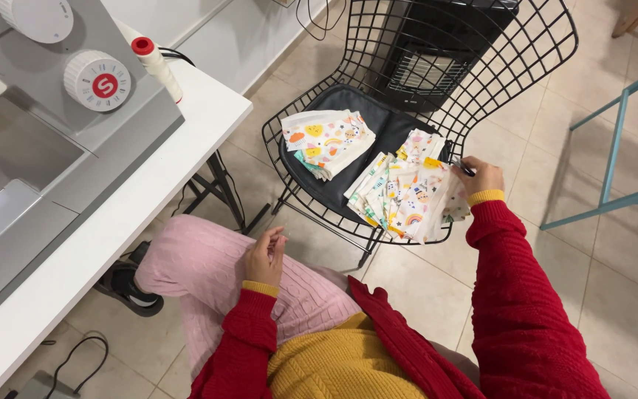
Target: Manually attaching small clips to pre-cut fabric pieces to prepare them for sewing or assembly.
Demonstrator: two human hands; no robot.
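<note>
right hand (481, 177): fingers pinch a small dark tool at the near stack of printed fabric pieces (407, 196), fanned on the wire chair (526, 44) within reach | left hand (266, 255): fingers loosely curled, empty, resting on pink knee | second fabric stack (326, 142) apart, sorted

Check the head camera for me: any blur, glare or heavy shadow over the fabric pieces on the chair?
Head view: even, soft light, no glare on the fabric pieces; prints read sharp. The wire chair casts only a faint shadow on the tiles. Right hand is slightly soft; straight lines bow near the frame edges.
</note>
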